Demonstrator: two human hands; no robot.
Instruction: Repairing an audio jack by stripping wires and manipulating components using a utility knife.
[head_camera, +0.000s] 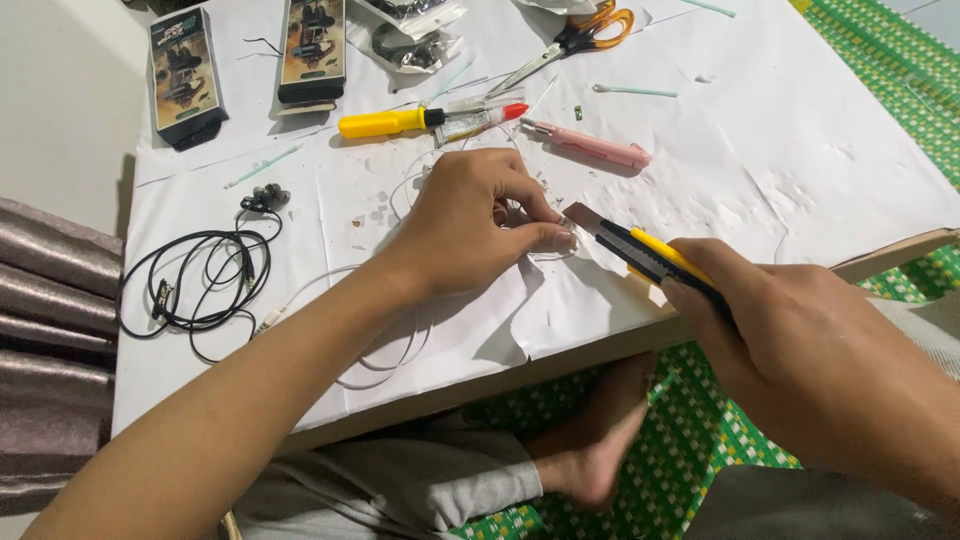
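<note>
My left hand (480, 225) rests on the white paper sheet (780, 150) and pinches a thin white earphone cable (330, 290) against it. The cable loops out under my wrist toward the table's near edge. My right hand (790, 340) grips a yellow and black utility knife (640, 250). Its blade tip sits right beside my left fingertips, at the pinched piece of cable.
Black earphones (200, 275) lie coiled at the left. Behind my hands lie a yellow-handled screwdriver (400, 121), a pink pen-shaped tool (590, 144), orange-handled scissors (580, 35), cotton swabs and two dark product boxes (185, 75). Green patterned mat (700, 430) and my legs lie below the table.
</note>
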